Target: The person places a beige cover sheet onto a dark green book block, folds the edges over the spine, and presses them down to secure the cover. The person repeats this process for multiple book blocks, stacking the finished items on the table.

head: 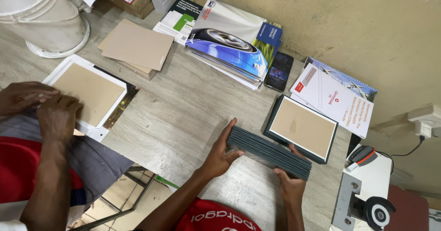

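Note:
A stack of thin dark grey boards (268, 152) stands on edge on the pale wooden table (183, 121). I hold it between both hands. My left hand (219, 153) grips its left end, thumb on the near side and fingers over the top. Gripping the right end is my right hand (288, 181), partly hidden behind the stack. Just beyond the stack lies a dark-framed cover with a brown card centre (301, 127).
At the left a co-worker's hands (41, 104) press on a white sheet with a brown card (89, 93). Farther back lie brown cards (138, 45), glossy magazines (229, 42), a phone (279, 71), a spiral-bound booklet (335, 98) and a white bucket (43, 17). A small machine (367, 199) sits at the right.

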